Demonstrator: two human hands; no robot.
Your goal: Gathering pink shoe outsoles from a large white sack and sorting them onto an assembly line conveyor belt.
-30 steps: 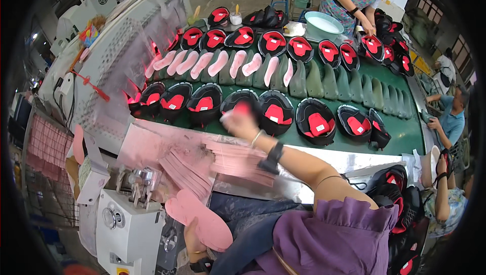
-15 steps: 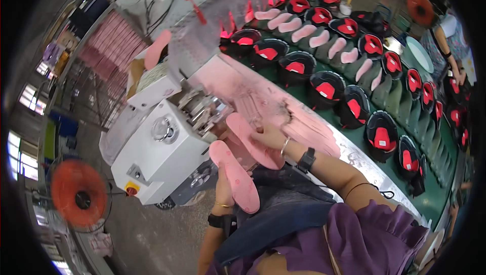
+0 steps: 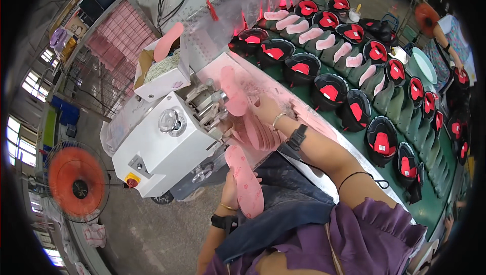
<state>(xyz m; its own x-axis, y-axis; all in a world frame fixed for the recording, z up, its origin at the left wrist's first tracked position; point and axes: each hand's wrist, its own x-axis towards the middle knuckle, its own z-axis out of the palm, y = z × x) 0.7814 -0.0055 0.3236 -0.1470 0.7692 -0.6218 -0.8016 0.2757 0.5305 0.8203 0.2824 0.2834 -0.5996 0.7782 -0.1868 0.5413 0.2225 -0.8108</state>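
While the right hand (image 3: 264, 109) grips a pink insole (image 3: 234, 91) against the rollers of the white machine (image 3: 164, 146), the left hand (image 3: 230, 188) is closed around a second pink insole (image 3: 246, 182) just below that machine's front. A stack of pink insoles (image 3: 258, 132) lies beside the machine, under the right wrist. Black shoes with red linings (image 3: 329, 90) fill the green conveyor (image 3: 430, 209) beyond it.

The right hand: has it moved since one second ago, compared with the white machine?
Yes. The right hand left the black shoes on the green conveyor and came to the pink insoles beside the white machine.
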